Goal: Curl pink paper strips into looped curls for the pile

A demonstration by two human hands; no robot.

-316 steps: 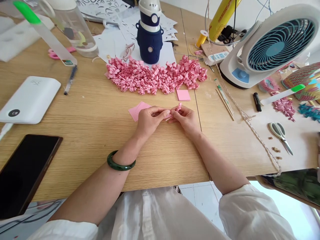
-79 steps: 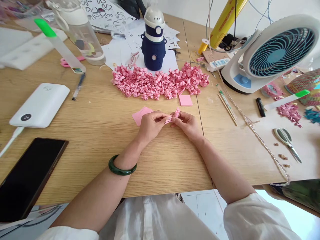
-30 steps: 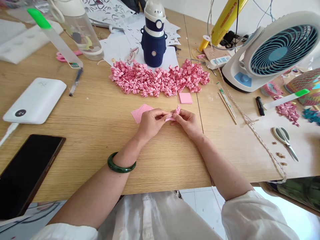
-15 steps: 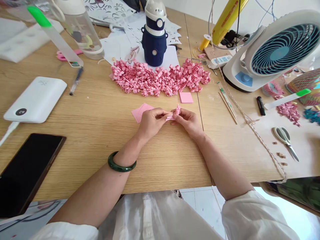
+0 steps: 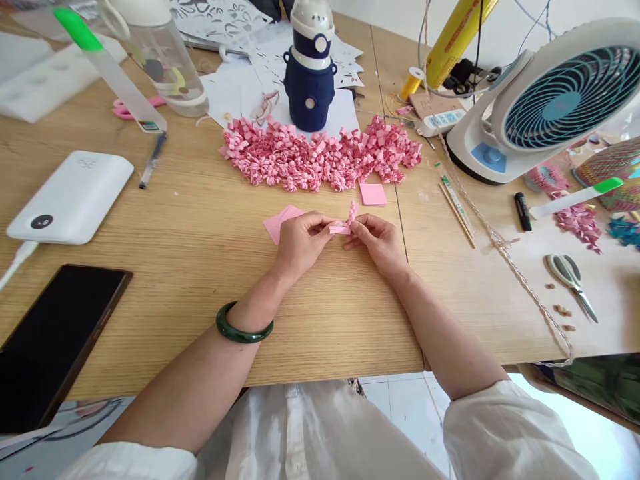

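Observation:
Both hands meet at the middle of the wooden table [image 5: 200, 253]. My left hand [image 5: 300, 241], with a green bangle [image 5: 244, 325] on its wrist, pinches one end of a small pink paper piece [image 5: 346, 223] with curled strips. My right hand [image 5: 377, 241] pinches the other end, and a curled strip stands up between the fingers. Flat pink paper squares [image 5: 279, 221] lie just behind my left hand. A single pink square [image 5: 373, 194] lies beyond my right hand. A long heap of curled pink paper pieces [image 5: 320, 155] stretches across the table behind them.
A navy bottle [image 5: 310, 70] stands behind the heap. A white power bank [image 5: 70, 197] and a dark phone [image 5: 50, 340] lie at left. A desk fan [image 5: 545, 100], wooden sticks [image 5: 454, 207], twine [image 5: 505, 253] and scissors [image 5: 570, 280] are at right. A clear water bottle [image 5: 155, 57] stands far left.
The pink piece sits slightly higher between my fingers, with one curled strip now standing up more. My hands stay in the same spot on the table.

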